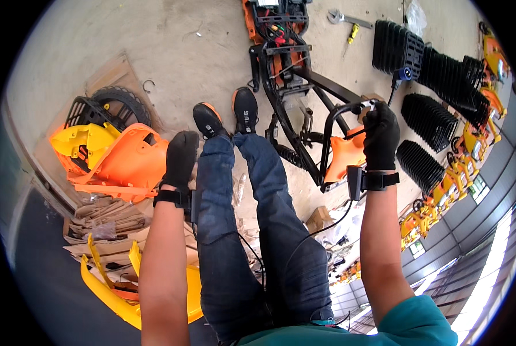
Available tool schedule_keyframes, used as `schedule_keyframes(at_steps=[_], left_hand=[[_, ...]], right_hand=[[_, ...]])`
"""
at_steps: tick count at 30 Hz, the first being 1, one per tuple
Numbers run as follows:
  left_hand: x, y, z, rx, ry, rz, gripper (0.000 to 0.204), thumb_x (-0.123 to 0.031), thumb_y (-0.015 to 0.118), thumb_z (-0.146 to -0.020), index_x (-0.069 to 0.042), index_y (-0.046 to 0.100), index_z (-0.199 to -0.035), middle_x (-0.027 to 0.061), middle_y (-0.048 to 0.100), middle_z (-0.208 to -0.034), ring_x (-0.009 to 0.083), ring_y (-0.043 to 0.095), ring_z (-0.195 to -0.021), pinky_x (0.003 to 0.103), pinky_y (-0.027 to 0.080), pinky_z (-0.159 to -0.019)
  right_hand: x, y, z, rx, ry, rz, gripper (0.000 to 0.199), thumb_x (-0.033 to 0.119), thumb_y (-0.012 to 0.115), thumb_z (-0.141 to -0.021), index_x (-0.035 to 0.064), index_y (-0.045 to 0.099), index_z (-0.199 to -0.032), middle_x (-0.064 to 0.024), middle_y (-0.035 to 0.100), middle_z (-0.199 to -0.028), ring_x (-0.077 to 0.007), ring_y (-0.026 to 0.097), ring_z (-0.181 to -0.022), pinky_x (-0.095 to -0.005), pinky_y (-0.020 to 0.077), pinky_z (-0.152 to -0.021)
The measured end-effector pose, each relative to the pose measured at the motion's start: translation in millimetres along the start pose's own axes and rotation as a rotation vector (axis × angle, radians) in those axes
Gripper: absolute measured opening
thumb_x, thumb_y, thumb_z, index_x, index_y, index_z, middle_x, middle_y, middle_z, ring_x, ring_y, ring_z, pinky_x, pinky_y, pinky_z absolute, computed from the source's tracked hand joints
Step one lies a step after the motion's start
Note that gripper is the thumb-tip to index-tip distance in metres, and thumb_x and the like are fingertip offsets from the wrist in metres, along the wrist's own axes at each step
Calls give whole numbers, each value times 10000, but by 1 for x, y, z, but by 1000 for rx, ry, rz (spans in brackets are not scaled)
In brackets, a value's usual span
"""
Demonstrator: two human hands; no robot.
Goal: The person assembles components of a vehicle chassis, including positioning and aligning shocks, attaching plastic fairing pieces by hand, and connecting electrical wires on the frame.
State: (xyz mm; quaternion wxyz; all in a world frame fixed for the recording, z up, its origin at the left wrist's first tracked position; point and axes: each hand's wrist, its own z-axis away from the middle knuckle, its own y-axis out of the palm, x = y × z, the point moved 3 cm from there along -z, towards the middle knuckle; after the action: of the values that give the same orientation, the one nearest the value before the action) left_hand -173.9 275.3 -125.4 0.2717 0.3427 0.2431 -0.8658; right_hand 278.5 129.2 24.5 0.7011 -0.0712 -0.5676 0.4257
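Right-hand fingers [372, 111], in a black work glove, are wrapping closed around the top bend of the black tubular steel grab rail [336, 124] at right of centre. The right hand [381, 135] is gripping it firmly from above, wrist strap just below. The rail is sitting on the black scooter frame [292, 86] lying on the concrete floor [171, 52], with an orange plastic body panel [347, 154] just behind the loop.

The left hand [180, 158], also gloved, is hanging loosely curled against the left thigh, holding nothing, near the stack of orange and yellow plastic fairings [111, 155] at left.

My read: keep the grip centred on the bend so the frame isn't twisting, keep both feet planted beside it, and bring the free hand onto the frame tube if it's lifting unevenly. Watch the loose wiring [275, 32] at upper centre.
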Motion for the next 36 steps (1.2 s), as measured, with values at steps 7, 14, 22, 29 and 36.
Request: schedule_keyframes(at_steps=[7,14,22,29,36], left_hand=[[-31,36,-25,38,-40,7,152,-149,572,-931,-4,612,-913,114,632,-849,243,618,-763,345,490,-658],[-80,76,-55,275,502,-667,228,20,568,-811,-19,657,-1018,164,663,-907,292,661,-843,362,540,-718],[-145,142,-55,375,714,-690,108,-89,640,-799,-40,637,-896,109,659,-823,251,678,-763,345,535,-659],[-175,196,-94,709,237,-415,248,-242,572,-946,-13,663,-964,93,658,-852,177,648,-776,323,507,-695],[-198,227,-84,918,207,-570,267,-100,582,-869,-28,627,-1122,167,688,-1077,335,644,-1016,381,491,-893]], right_hand=[[-21,-29,6,16,318,-260,204,253,673,-915,59,613,-908,-13,578,-727,-73,492,-595,-225,392,-553],[-33,-11,-5,69,191,-2,344,234,690,-896,41,600,-1167,-29,607,-815,-84,556,-650,-230,459,-597],[13,-46,5,-47,13,-14,339,223,590,-986,56,599,-1282,-32,638,-953,-69,568,-747,-207,445,-634],[30,-60,104,296,480,-200,151,80,590,-919,21,672,-1032,-8,634,-799,-76,564,-695,-228,457,-642],[-24,-16,164,227,469,-179,158,83,603,-901,-13,657,-1015,-148,657,-804,-203,650,-726,-323,505,-692]])
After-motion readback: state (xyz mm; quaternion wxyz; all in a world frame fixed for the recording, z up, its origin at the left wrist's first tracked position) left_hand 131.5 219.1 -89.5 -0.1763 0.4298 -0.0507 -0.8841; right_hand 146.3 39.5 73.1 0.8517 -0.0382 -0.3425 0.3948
